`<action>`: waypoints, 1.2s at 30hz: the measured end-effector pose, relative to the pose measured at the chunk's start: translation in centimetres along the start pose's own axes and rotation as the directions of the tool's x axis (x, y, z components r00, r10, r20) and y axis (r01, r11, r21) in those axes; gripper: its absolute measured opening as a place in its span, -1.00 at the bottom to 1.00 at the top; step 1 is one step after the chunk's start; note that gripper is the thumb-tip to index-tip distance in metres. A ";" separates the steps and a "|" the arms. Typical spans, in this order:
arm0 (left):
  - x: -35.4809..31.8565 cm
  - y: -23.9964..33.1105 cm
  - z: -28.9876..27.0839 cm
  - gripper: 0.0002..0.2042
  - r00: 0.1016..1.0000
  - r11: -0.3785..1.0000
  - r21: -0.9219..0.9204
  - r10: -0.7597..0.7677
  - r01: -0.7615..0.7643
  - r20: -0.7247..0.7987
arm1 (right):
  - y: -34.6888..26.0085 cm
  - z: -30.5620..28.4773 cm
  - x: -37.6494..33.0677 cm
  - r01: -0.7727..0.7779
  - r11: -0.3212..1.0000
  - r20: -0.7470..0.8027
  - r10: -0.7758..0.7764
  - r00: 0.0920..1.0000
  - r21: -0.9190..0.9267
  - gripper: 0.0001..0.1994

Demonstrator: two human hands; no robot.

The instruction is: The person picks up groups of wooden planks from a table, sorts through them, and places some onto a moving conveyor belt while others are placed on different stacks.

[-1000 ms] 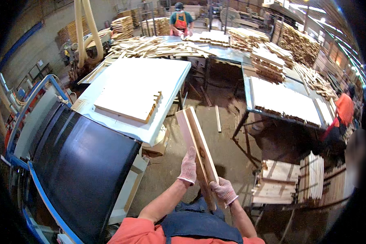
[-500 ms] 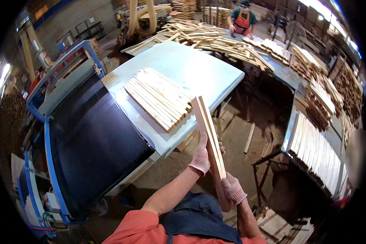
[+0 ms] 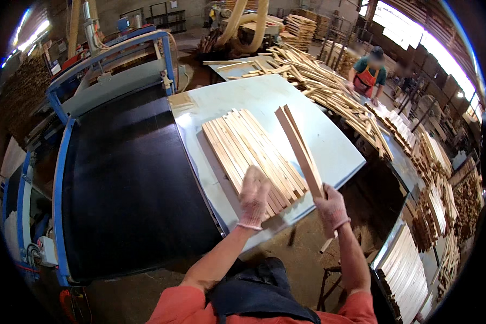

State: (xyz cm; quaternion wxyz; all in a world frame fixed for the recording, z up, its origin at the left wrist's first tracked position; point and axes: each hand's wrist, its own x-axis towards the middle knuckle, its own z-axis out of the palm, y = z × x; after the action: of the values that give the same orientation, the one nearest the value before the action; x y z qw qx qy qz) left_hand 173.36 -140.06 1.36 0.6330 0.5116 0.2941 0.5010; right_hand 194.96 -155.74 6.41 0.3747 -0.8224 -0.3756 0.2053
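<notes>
On the pale blue table, a row of light wooden strips (image 3: 251,146) lies side by side. My left hand (image 3: 255,193), in a whitish knit glove, rests at the near left part of this row with its fingers stretched out over the wood. To its right, my gloved right hand (image 3: 332,208) is closed around the near end of a small bundle of wooden strips (image 3: 299,143). That bundle slants up and away, over the right side of the row. How many strips it holds is hard to tell.
Left of the pale blue table (image 3: 329,137) runs a black conveyor belt (image 3: 129,189) in a blue frame. Loose strips (image 3: 329,89) are heaped at the back, near a co-worker in a red apron (image 3: 368,78). More strips (image 3: 407,275) lie stacked on a stand at the right.
The bundle has moved from in front of my body to over the table, now in my right hand alone. My left hand has let go of it and moved onto the row.
</notes>
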 end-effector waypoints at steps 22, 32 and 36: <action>3.4 -6.5 -7.1 -0.10 0.993 0.349 0.937 0.115 -0.006 -0.036 | 0.8 11.4 29.9 -0.020 0.977 0.256 0.075 0.964 -0.212 -0.34; 2.2 -1.5 -13.7 -0.08 0.975 0.367 0.927 0.163 0.079 -0.148 | -4.6 19.0 25.1 0.151 0.944 0.252 -0.076 0.965 -0.293 -0.36; -1.6 2.7 -25.9 -0.06 0.965 0.242 0.947 0.104 0.209 -0.240 | -12.3 27.2 16.1 0.259 0.946 0.371 -0.174 0.912 -0.193 -0.41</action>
State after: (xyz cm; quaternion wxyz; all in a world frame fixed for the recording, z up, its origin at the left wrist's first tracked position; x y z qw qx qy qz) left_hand 148.99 -132.47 -4.22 0.1574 0.7131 0.6347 0.2528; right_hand 182.57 -125.38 -2.27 0.2213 -0.7647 -0.5473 0.2582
